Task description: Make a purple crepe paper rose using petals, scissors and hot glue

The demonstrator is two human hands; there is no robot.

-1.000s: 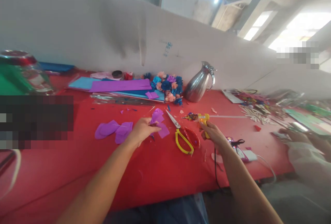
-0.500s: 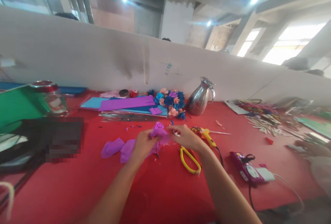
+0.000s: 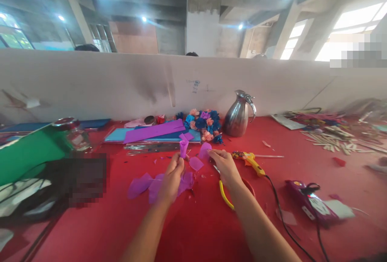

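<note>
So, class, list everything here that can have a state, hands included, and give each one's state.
Left hand: closed on rolled purple paper
Right hand: pinching a purple paper piece
Glue gun: lying down, unheld, cord attached
Scissors: lying down, partly hidden; blade opening unclear
Metal jug: upright
Jar: lid on
Paper flowers: made up, heaped together

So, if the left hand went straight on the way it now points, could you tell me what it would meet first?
Probably the small purple piece by the paper stack, with the flowers beyond; the left hand's height is unclear, so it might pass above.
</note>
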